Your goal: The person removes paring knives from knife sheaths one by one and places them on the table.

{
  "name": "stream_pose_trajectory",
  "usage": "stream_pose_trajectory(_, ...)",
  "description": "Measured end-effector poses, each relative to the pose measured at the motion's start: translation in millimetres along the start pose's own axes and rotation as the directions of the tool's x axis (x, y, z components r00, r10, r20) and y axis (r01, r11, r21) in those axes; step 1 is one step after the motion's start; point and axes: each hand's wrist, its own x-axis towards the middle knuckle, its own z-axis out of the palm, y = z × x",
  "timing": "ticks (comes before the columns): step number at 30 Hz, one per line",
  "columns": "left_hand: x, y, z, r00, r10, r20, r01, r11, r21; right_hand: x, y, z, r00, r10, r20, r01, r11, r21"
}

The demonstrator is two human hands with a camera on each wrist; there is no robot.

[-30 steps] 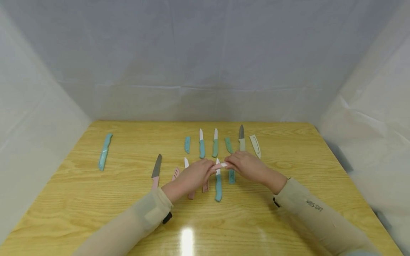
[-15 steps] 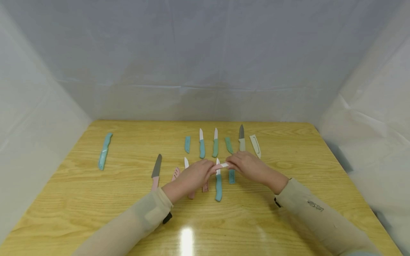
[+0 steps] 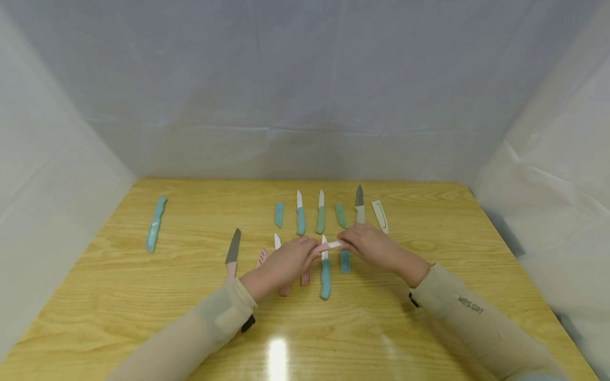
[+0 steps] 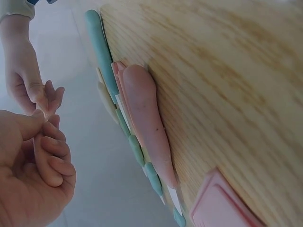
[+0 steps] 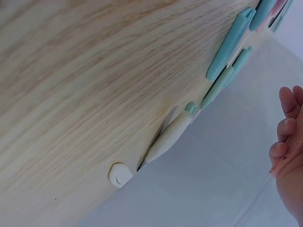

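Over the middle of the table, my left hand (image 3: 290,259) grips the pink end of a slim pink-handled knife (image 3: 322,247). A short white stretch of it shows between the hands. At its other end my right hand (image 3: 374,247) pinches, and the fingers hide that tip. Both hands appear in the left wrist view, where the left hand (image 4: 42,175) has its fingers curled; the right wrist view shows only part of the right hand (image 5: 291,137). Directly below lie a blue-handled knife (image 3: 325,280) with a white blade and a blue sheath (image 3: 344,262).
Under the left forearm lie a grey-bladed pink knife (image 3: 232,251), a white-bladed pink knife (image 4: 147,113) and pink sheaths (image 3: 305,277). Farther back are a blue knife (image 3: 301,219), green knife (image 3: 320,219), cream-handled knife (image 3: 359,211) and cream sheath (image 3: 380,217). A sheathed blue knife (image 3: 156,225) lies left.
My right hand has shifted slightly to the right, and a little more white shows between the hands. The left hand and the things on the table stay in place.
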Motion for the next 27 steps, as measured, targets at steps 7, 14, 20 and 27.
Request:
stream_pose_trajectory(7, -0.2, -0.2, 0.1, 1.000, 0.015, -0.002, -0.015, 1.000, 0.008, -2.1, 2.3, 0.5, 1.000, -0.005, -0.005, 0.005, 1.000, 0.007)
stream_pose_trajectory(14, -0.2, -0.5, 0.9, 1.000, 0.024, -0.010, -0.023, 1.000, 0.018, -4.3, 3.2, -0.5, 1.000, -0.012, -0.018, 0.012, 1.000, -0.001)
stream_pose_trajectory(20, 0.2, -1.1, 2.3, 1.000, 0.014, 0.002, -0.014, 1.000, 0.006, -4.5, 3.1, -0.3, 1.000, -0.002, -0.002, 0.002, 1.000, 0.003)
stream_pose_trajectory(27, 0.6, -2.2, 3.3, 1.000, 0.018, 0.006, -0.018, 1.000, -0.001, -6.3, 4.7, 1.3, 1.000, -0.014, -0.015, 0.014, 1.000, 0.010)
